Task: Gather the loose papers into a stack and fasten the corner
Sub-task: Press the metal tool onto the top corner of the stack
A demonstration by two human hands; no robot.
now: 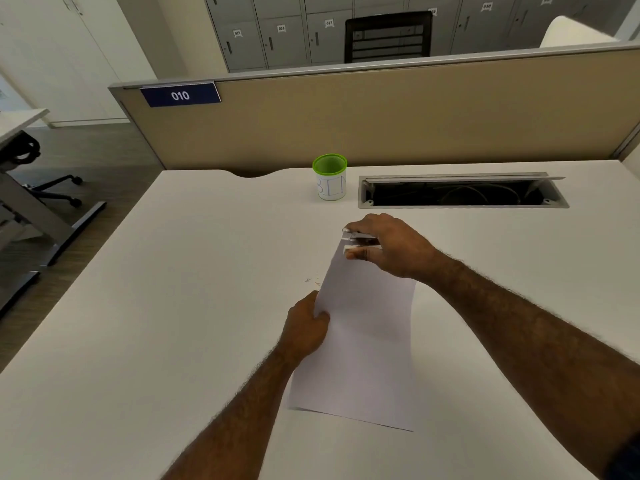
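A stack of white papers lies on the white desk, its long side running away from me. My left hand pinches the stack's left edge near the middle. My right hand is closed around a small silver stapler whose jaws sit over the stack's far left corner. The fingers hide most of the stapler, and the corner itself is hidden between its jaws.
A green-rimmed white cup stands at the back of the desk. Right of it is an open cable tray set into the desktop. A beige partition closes the far edge. The desk's left edge drops to the floor.
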